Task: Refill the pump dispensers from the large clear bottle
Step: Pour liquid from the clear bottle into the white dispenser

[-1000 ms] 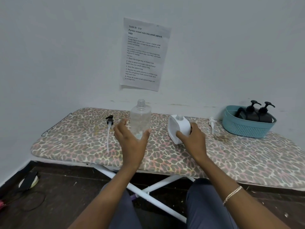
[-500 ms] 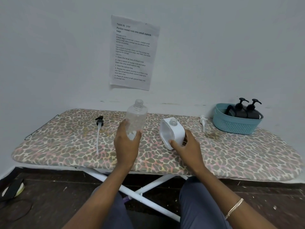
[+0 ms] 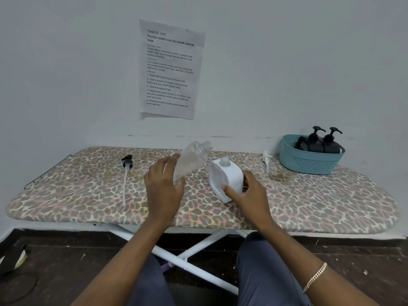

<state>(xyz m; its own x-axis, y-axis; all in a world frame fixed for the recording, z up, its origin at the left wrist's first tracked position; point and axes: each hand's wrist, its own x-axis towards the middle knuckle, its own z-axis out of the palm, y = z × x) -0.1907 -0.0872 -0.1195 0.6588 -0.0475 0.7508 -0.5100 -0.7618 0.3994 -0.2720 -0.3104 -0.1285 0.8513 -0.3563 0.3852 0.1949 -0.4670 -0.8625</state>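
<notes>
Tilted since half a second ago: the large clear bottle [image 3: 192, 159], upright then, leans with its uncapped mouth pointing up and right, just left of and above the white dispenser's open neck, not touching it. Ironing board [image 3: 84, 195], leopard-print cover, spans the view. Printed sheet [image 3: 171, 69] on the far wall above it. Teal basket [image 3: 309, 165] at the far right of the board holds two black pump dispensers [image 3: 319, 144], pumps fitted. My left hand [image 3: 164, 192] grips the clear bottle round its lower part; base hidden behind the hand, so contact with the board cannot be told. My right hand [image 3: 250, 198] holds the white dispenser [image 3: 229, 178] at board centre, thumb on its near face, fingers curled round its right side; it stands slightly tilted. Black pump head with long tube [image 3: 126, 171] lies on the left of the board. White pump head [image 3: 266, 159] lies far right, just beside the basket.
</notes>
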